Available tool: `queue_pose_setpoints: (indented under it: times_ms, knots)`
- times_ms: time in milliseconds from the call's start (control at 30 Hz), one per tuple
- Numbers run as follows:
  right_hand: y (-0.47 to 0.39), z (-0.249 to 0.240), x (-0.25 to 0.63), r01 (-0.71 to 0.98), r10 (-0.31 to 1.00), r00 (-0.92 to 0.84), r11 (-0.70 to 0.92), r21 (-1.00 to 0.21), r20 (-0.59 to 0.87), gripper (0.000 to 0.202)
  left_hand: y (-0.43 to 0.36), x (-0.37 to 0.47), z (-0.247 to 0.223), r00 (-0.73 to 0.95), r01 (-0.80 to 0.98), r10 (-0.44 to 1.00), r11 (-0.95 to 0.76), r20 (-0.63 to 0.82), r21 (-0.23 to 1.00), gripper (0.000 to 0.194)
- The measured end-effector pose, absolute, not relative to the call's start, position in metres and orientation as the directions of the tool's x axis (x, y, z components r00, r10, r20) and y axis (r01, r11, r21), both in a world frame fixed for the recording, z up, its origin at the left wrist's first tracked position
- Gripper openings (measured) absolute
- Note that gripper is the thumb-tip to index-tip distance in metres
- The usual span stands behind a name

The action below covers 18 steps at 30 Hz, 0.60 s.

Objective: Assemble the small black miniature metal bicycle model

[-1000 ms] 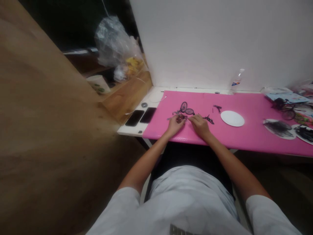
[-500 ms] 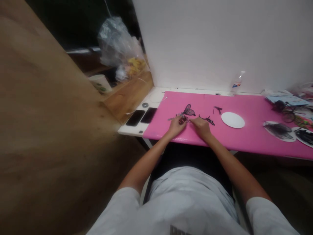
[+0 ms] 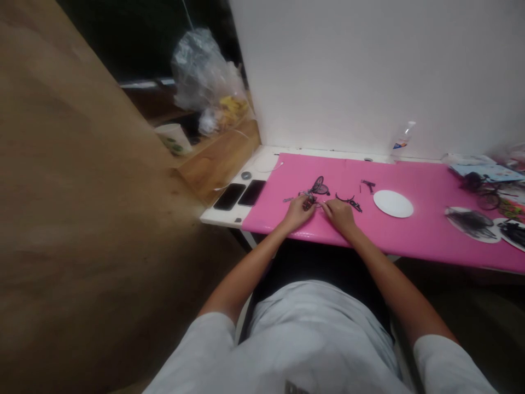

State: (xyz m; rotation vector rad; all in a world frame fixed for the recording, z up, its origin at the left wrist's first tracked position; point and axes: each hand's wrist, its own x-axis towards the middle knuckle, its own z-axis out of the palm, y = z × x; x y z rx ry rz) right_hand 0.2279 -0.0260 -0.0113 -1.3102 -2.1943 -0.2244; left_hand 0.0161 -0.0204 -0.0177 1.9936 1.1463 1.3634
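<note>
In the head view, the left hand [image 3: 299,212] has its grip closed around the dark, reddish body of a small wheeled model [image 3: 320,186], whose thin wheels show just beyond the fingertips, low over the pink-covered tabletop [image 3: 348,174]. The right hand [image 3: 339,214] is beside it, fingers drawn together at the model's right side; whether that grip has hold of a thin piece, I cannot tell. Small black parts [image 3: 350,203] lie near the right hand. Further right is a white plate [image 3: 392,203], then a plate [image 3: 483,237] bearing a heap of thin black strands [image 3: 470,221], and another, cut by the picture's edge, with chunkier black parts [image 3: 515,231]. A clear bottle [image 3: 405,134] stands by the wall. Far left, a transparent bag [image 3: 197,60] hangs near something yellow [image 3: 233,108].
</note>
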Motion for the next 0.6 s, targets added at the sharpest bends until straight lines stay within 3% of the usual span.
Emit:
queue_pose_setpoints:
  times_ms: [267, 600]
  knots:
    - [-0.03, -0.008, 0.2248, 0.78, 0.804, -0.342, 0.531, -0.331, 0.486, 0.016, -0.0193, 0.0143, -0.019, 0.17, 0.375, 0.821, -0.565, 0.545, 0.735, 0.014]
    - [-0.0297, -0.0083, 0.2229, 0.762, 0.82, -0.364, 0.534, -0.365, 0.441, 0.01, -0.0228, 0.0142, -0.012, 0.152, 0.409, 0.839, -0.535, 0.523, 0.74, 0.006]
